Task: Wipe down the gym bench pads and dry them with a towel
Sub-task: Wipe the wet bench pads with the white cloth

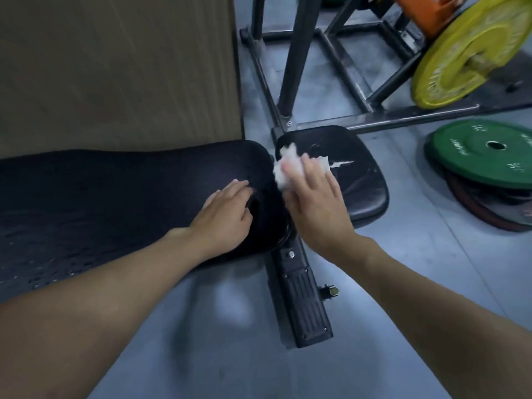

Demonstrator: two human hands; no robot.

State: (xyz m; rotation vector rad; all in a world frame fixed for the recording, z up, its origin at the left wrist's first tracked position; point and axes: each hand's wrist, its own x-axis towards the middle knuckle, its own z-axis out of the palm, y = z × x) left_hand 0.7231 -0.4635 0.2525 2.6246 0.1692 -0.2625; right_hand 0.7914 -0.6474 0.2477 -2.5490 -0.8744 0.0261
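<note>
Seat pad is sitting at the right end of the bench, just past the long back pad, with a narrow gap running between the two. The right hand is pressing a white cloth onto the seat pad's left edge. Its fingers are lying fairly straight and spread on top rather than curling round it. It's a bit blurry, so I can't tell more than that. The cloth is bunching out past the fingertips toward the gap. The left hand is resting palm down on the rounded end of the back pad, fingers relaxed, holding nothing.

Just right of the cloth a white streak is showing on the black seat pad. Tear or wet smear, can't tell. Below the gap the black bench foot is sticking out toward the camera over the grey floor. A brown panel is standing upright behind the back pad. Further back a dark steel rack is standing on the floor, with a yellow plate hanging on it at top right. A green plate is lying flat on a small stack off to the right, apart from the seat pad.
</note>
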